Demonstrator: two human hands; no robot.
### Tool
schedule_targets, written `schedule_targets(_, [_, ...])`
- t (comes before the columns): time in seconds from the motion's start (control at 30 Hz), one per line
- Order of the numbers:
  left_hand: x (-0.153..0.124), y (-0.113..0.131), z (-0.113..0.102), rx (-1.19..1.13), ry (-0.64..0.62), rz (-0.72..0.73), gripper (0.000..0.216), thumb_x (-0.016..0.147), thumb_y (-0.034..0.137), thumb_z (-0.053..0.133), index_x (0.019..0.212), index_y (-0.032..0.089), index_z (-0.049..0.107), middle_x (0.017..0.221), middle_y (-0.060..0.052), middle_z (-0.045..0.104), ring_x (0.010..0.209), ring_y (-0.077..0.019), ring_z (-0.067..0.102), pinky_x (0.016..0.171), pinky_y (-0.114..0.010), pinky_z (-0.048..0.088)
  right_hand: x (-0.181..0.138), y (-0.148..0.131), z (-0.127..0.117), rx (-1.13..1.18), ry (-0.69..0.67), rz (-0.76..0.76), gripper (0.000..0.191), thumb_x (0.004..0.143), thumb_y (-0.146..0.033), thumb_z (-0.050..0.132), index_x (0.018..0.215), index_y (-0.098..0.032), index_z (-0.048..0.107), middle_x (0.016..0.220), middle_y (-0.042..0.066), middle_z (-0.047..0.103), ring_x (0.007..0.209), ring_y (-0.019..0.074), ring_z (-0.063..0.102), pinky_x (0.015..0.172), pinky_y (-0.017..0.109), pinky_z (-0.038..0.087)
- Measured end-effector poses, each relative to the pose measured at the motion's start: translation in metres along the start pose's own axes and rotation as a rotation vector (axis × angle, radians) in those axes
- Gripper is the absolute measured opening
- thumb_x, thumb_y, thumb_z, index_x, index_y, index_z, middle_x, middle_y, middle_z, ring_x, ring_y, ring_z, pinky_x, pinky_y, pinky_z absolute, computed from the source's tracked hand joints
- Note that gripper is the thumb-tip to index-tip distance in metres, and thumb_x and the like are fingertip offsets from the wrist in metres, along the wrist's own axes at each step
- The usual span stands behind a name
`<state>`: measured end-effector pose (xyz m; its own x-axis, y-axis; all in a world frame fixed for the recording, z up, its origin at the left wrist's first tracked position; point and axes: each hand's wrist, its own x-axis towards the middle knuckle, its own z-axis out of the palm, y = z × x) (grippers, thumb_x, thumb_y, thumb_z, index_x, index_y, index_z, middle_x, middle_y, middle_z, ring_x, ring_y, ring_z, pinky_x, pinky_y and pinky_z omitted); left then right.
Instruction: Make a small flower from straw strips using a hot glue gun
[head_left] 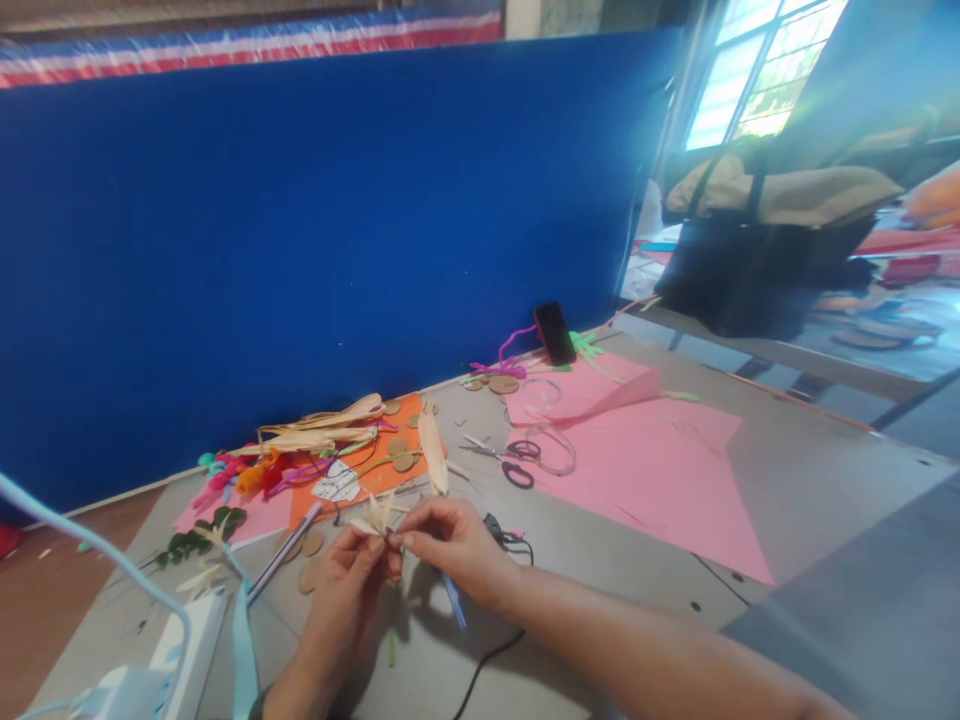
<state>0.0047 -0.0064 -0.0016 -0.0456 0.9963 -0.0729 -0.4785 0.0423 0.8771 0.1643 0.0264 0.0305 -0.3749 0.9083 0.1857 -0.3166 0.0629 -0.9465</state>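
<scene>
My left hand (341, 590) and my right hand (454, 545) meet at the front middle of the grey table (787, 480). Both pinch a small cream straw flower (379, 515) with thin pointed petals. A long cream leaf strip (433, 452) rises from it, and the right fingertips close on its base. A green stem piece (391, 648) shows below the hands. A blue strip (453, 600) lies under my right wrist.
Scissors (504, 458), pink paper sheets (637, 450), an orange sheet (367, 462) with straw strips and card discs, coloured pipe cleaners (240, 475), a pen (281, 553) and a black phone (555, 333) lie around. A blue partition (300, 230) backs the table. A white power strip (176, 650) sits front left.
</scene>
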Motion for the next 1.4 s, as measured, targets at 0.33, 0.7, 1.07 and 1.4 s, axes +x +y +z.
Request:
schedule_targets(0.33, [-0.005, 0.001, 0.015, -0.025, 0.061, -0.060, 0.016, 0.073, 0.027, 0.075, 0.075, 0.019, 0.062, 0.070, 0.001, 0.064, 0.057, -0.0113, 0.056, 0.054, -0.022, 0.044, -0.005, 0.014, 0.001, -0.495, 0.072, -0.259, 0.014, 0.071, -0.030, 0.078, 0.072, -0.018, 0.070, 0.067, 0.000, 0.060, 0.060, 0.0126, 0.050, 0.066, 0.028, 0.041])
schedule_targets(0.7, [-0.003, 0.003, 0.004, 0.140, 0.078, -0.015, 0.019, 0.069, 0.032, 0.078, 0.074, 0.017, 0.067, 0.064, 0.002, 0.057, 0.052, -0.0084, 0.047, 0.049, -0.020, 0.037, -0.001, 0.011, -0.003, -0.440, 0.049, -0.203, 0.010, 0.076, -0.023, 0.072, 0.067, -0.017, 0.071, 0.062, 0.000, 0.061, 0.058, 0.0119, 0.050, 0.058, 0.024, 0.038])
schedule_targets(1.07, [-0.003, 0.014, 0.009, 0.384, 0.037, 0.210, 0.019, 0.066, 0.033, 0.080, 0.066, 0.016, 0.072, 0.079, -0.006, 0.064, 0.074, -0.0183, 0.057, 0.070, -0.028, 0.047, 0.001, 0.014, -0.008, -0.477, -0.025, -0.206, 0.012, 0.077, -0.028, 0.072, 0.070, -0.018, 0.074, 0.064, 0.001, 0.063, 0.061, 0.0131, 0.054, 0.059, 0.024, 0.039])
schedule_targets(1.4, [-0.002, 0.016, 0.007, 0.516, 0.031, 0.364, 0.012, 0.065, 0.027, 0.080, 0.061, 0.019, 0.073, 0.079, -0.005, 0.060, 0.079, -0.0201, 0.056, 0.073, -0.028, 0.047, 0.004, 0.017, -0.012, -0.510, -0.045, -0.265, 0.017, 0.078, -0.033, 0.072, 0.071, -0.018, 0.074, 0.067, 0.002, 0.064, 0.060, 0.0128, 0.053, 0.060, 0.025, 0.040])
